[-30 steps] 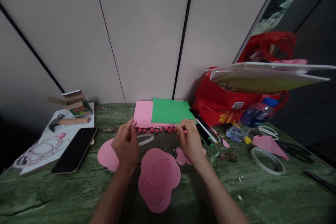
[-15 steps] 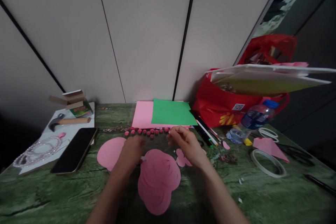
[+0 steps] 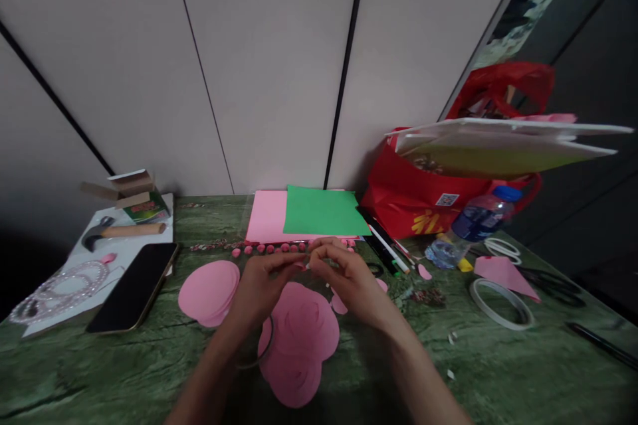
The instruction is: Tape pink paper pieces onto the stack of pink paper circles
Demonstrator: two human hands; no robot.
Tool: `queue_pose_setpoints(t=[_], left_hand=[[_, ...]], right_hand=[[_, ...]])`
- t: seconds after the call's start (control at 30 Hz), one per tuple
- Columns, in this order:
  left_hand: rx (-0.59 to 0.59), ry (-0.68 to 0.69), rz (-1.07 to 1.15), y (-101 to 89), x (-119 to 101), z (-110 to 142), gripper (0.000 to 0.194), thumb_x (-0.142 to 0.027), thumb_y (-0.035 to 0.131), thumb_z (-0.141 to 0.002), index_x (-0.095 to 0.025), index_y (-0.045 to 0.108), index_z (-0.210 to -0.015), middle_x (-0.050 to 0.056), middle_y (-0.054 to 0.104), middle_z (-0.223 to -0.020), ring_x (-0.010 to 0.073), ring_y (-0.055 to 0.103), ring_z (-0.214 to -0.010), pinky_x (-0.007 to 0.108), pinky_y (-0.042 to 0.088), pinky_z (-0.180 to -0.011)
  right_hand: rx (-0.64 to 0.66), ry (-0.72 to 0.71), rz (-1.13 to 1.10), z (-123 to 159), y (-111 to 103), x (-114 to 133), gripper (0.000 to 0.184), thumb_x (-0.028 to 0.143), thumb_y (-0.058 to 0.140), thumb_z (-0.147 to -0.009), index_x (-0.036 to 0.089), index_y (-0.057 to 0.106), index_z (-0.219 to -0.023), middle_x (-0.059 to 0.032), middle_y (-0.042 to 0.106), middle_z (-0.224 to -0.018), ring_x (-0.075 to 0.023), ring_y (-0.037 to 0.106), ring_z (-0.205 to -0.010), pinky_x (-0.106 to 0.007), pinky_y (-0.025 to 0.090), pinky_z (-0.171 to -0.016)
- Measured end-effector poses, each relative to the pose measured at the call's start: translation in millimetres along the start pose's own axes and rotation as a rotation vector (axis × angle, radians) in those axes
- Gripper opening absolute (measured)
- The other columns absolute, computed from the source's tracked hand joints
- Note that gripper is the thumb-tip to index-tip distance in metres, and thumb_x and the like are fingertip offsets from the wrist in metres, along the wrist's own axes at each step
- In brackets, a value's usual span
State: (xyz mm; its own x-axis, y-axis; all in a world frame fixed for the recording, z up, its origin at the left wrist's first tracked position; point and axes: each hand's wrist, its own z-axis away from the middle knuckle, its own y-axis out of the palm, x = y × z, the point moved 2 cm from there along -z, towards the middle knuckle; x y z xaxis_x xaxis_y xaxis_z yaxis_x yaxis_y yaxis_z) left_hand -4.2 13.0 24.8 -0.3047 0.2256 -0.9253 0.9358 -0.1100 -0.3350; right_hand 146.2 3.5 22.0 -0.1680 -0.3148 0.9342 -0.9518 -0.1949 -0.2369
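Note:
My left hand (image 3: 264, 284) and my right hand (image 3: 346, 272) meet fingertip to fingertip above the table. Left thumb and fingers pinch a small pink piece (image 3: 300, 266), whose exact kind is too small to tell. A tiny white piece (image 3: 308, 265) shows at the right fingertips, also in a pinch. Below the hands lies a clover-like pile of round pink paper pieces (image 3: 299, 345). Part of a thin ring, like a tape roll (image 3: 269, 344), shows at its left edge by my left wrist. More pink paper shapes (image 3: 207, 289) are stacked to the left. Behind the hands runs a row of small pink rolled balls (image 3: 270, 249).
Green paper (image 3: 321, 211) and pink sheets lie at the back. At left are a phone (image 3: 134, 289), a hammer (image 3: 132, 230), beads (image 3: 64, 292) and an opened box (image 3: 144, 202). At right are a red bag (image 3: 399, 199), a bottle (image 3: 468, 226), a tape roll (image 3: 481, 309) and scissors (image 3: 553, 285).
My hands have come together from apart, and a small pink piece now shows between their fingertips. The thin ring by my left wrist has come into view. The whole view has shifted slightly.

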Motion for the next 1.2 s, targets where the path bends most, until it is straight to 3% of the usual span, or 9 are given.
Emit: queue_pose_setpoints(t=[0.13,0.3,0.73,0.97,1.2], left_hand=[[0.082,0.026,0.025,-0.5,-2,2,0.019,-0.014,0.061,-0.070,-0.023,0.073,-0.082,0.001,0.074,-0.083,0.0172,0.068,-0.076,0.026,0.053,-0.072],[0.132,0.023,0.109,-2.3,-5,3,0.024,-0.010,0.063,-0.069,-0.026,0.073,-0.083,-0.001,0.074,-0.080,0.0151,0.068,-0.074,0.023,0.053,-0.070],[0.165,0.034,0.121,-3.1,-7,1,0.023,-0.008,0.061,-0.069,-0.024,0.074,-0.079,0.000,0.074,-0.075,0.0157,0.068,-0.070,0.024,0.054,-0.067],[0.148,0.008,0.146,-1.8,-10,1,0.023,-0.009,0.063,-0.067,-0.024,0.073,-0.081,0.000,0.074,-0.073,0.0159,0.068,-0.068,0.024,0.054,-0.066],[0.079,-0.068,0.187,0.3,-4,1,0.018,-0.012,0.064,-0.066,-0.023,0.074,-0.076,0.000,0.074,-0.073,0.0165,0.068,-0.071,0.025,0.054,-0.069]], right_hand=[[0.051,-0.011,0.046,3,-3,4,0.016,0.023,0.052,-0.082,0.018,0.056,-0.068,-0.0043,0.050,-0.098,-0.0151,0.050,-0.095,-0.025,0.041,-0.075],[0.113,-0.064,0.120,2,-8,4,0.019,0.019,0.052,-0.083,0.018,0.057,-0.065,-0.0024,0.055,-0.086,-0.0144,0.053,-0.088,-0.028,0.040,-0.077],[0.130,-0.070,0.175,2,-6,4,0.017,0.015,0.052,-0.083,0.017,0.059,-0.067,-0.0009,0.059,-0.077,-0.0126,0.055,-0.075,-0.024,0.042,-0.067],[0.090,-0.069,0.259,3,-4,5,0.018,0.014,0.052,-0.082,0.017,0.058,-0.065,-0.0008,0.060,-0.073,-0.0123,0.055,-0.071,-0.023,0.041,-0.063],[-0.037,-0.043,0.322,2,3,-6,0.012,0.016,0.054,-0.077,0.017,0.055,-0.066,-0.0012,0.057,-0.070,-0.0134,0.054,-0.066,-0.024,0.043,-0.060]])
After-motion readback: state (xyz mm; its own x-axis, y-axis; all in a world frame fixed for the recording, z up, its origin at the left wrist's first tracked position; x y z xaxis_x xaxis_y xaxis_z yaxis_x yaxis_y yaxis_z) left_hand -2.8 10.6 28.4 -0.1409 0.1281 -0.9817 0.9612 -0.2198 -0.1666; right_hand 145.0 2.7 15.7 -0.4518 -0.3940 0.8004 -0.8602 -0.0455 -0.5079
